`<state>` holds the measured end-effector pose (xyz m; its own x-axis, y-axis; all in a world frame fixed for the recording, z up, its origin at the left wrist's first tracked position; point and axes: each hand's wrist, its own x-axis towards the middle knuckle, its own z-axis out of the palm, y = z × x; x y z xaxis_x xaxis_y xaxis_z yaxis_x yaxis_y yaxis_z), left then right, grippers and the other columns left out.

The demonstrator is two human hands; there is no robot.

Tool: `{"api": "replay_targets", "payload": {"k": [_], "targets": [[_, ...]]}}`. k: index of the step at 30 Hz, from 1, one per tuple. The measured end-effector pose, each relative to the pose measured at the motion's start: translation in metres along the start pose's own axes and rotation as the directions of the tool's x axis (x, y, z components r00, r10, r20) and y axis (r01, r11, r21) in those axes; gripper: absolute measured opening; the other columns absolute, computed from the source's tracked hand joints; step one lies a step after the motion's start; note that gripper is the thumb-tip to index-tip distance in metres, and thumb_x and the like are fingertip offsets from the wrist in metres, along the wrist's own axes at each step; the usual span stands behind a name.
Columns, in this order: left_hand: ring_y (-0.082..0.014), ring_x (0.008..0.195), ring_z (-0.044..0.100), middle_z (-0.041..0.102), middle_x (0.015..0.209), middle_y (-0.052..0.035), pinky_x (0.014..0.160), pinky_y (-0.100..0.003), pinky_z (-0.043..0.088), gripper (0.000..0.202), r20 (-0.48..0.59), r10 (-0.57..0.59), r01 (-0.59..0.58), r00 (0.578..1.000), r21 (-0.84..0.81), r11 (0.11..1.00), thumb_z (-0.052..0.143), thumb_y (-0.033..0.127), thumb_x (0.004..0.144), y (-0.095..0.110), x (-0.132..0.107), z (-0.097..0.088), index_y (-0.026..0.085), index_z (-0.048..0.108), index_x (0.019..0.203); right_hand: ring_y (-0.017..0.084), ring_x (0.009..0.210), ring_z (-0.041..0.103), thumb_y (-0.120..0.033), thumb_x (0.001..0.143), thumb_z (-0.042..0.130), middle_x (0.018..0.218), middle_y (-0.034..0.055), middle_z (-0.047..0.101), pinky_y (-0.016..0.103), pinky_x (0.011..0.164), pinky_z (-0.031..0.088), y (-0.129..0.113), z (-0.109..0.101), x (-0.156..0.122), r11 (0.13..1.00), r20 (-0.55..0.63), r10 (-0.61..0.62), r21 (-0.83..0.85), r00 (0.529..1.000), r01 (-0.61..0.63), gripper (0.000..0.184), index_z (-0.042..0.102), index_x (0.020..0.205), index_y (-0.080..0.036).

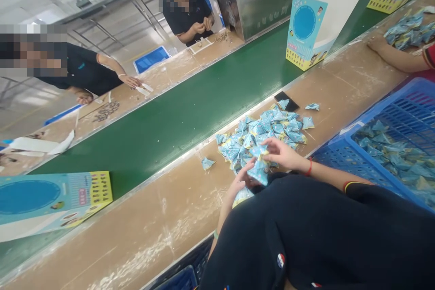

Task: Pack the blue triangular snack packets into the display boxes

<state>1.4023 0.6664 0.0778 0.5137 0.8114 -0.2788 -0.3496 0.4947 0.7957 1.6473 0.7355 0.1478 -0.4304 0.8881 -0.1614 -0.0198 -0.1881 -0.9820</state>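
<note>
A heap of small light-blue packets (263,133) lies on the worn brown worktop (152,231) beside the green belt (163,127). My left hand (242,182) is curled around a bunch of these packets (258,170) just below the heap. My right hand (283,154) reaches in from the right and pinches the top of the same bunch. One stray packet (207,163) lies alone to the left, two others (311,107) at the heap's far edge.
A blue crate (343,156) with more packets stands at right. An upright display box (312,22) and a flat one (50,201) ride the belt. Two people work across the belt; another person's arm (394,54) rests at far right. A dark flat object (287,99) lies behind the heap.
</note>
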Motion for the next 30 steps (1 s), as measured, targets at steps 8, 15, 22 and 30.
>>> {"api": "replay_targets", "payload": {"k": [8, 15, 22, 30], "targets": [[-0.0377, 0.11, 0.069, 0.068, 0.126, -0.0076, 0.101, -0.057, 0.048, 0.071, 0.005, -0.037, 0.037, 0.999, -0.158, 0.987, 0.083, 0.059, 0.068, 0.005, 0.009, 0.019, 0.032, 0.06, 0.13, 0.013, 0.071, 0.054, -0.058, 0.075, 0.08, 0.101, 0.0055, 0.062, 0.029, 0.063, 0.049, -0.01, -0.002, -0.004, 0.923, -0.005, -0.191, -0.34, 0.982, 0.178, 0.053, 0.063, 0.109, -0.021], [-0.0239, 0.091, 0.071, 0.072, 0.108, -0.0051, 0.09, -0.037, 0.054, 0.052, -0.063, 0.006, -0.01, 0.998, -0.058, 0.998, 0.089, 0.049, 0.066, 0.006, 0.012, 0.017, 0.021, 0.07, 0.105, 0.022, 0.096, 0.064, -0.064, 0.094, 0.055, 0.105, 0.0102, 0.068, 0.036, 0.081, 0.055, -0.013, -0.007, -0.002, 0.877, 0.147, -0.322, -0.326, 0.935, 0.353, 0.048, 0.073, 0.107, -0.021], [-0.0176, 0.088, 0.068, 0.067, 0.111, -0.0035, 0.079, -0.029, 0.053, 0.064, -0.332, 0.041, -0.05, 0.943, -0.019, 0.999, 0.092, 0.041, 0.062, 0.023, 0.015, 0.045, 0.025, 0.069, 0.12, 0.022, 0.106, 0.063, -0.043, 0.089, 0.069, 0.11, 0.0072, 0.067, 0.039, 0.097, 0.054, -0.015, -0.003, -0.006, 0.921, -0.258, -0.319, -0.309, 0.912, 0.235, 0.04, 0.065, 0.124, -0.025], [-0.0164, 0.081, 0.066, 0.068, 0.105, -0.0032, 0.072, -0.029, 0.054, 0.062, -0.419, 0.127, -0.126, 0.899, 0.031, 0.992, 0.094, 0.044, 0.056, 0.028, 0.016, 0.054, 0.021, 0.066, 0.106, 0.02, 0.097, 0.064, -0.062, 0.073, 0.079, 0.105, 0.0054, 0.069, 0.035, 0.086, 0.056, -0.014, -0.004, -0.005, 0.98, -0.179, 0.078, 0.195, 0.981, -0.042, 0.053, 0.064, 0.104, -0.023]]}}
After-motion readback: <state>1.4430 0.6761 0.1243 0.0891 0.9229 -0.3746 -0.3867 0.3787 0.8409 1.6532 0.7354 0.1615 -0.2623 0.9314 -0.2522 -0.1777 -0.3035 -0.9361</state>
